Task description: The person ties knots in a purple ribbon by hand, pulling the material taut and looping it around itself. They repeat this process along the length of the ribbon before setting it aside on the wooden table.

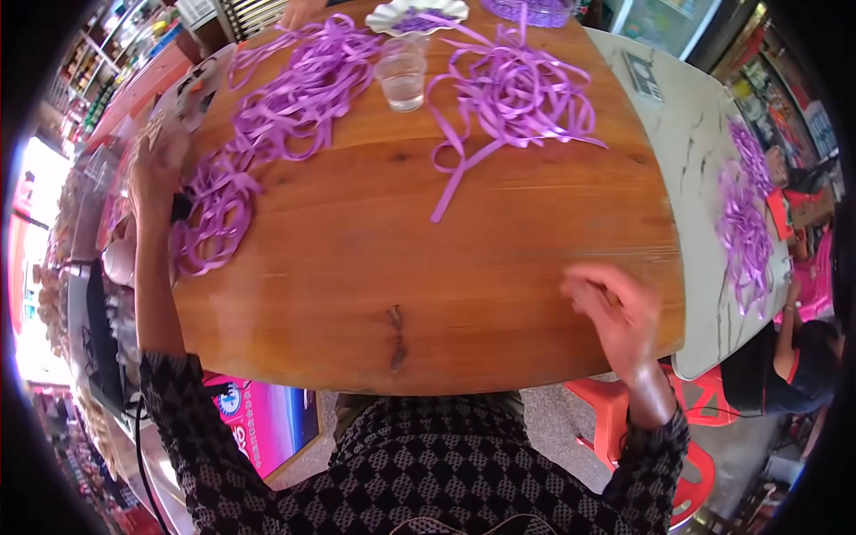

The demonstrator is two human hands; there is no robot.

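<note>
Over the near right part of the wooden table (499,321), the right hand (617,316) hangs slightly blurred, its fingers loosely bent with a narrow gap to the thumb — nothing shows between them. The left hand (156,169) is raised at the table's left edge, beside the ribbon there; it is blurred, so I cannot tell how its grip stands or whether it holds anything. Purple ribbon lies tangled in two heaps on the far half: the left heap (299,102) trails down toward the left forearm, and the right heap (526,94) has one end reaching toward the middle. Between the heaps stands a clear cup (403,82), with a white dish (382,18) just behind it. More ribbon (747,223) lies on the pale side table (673,169) — well apart from both hands.
</note>
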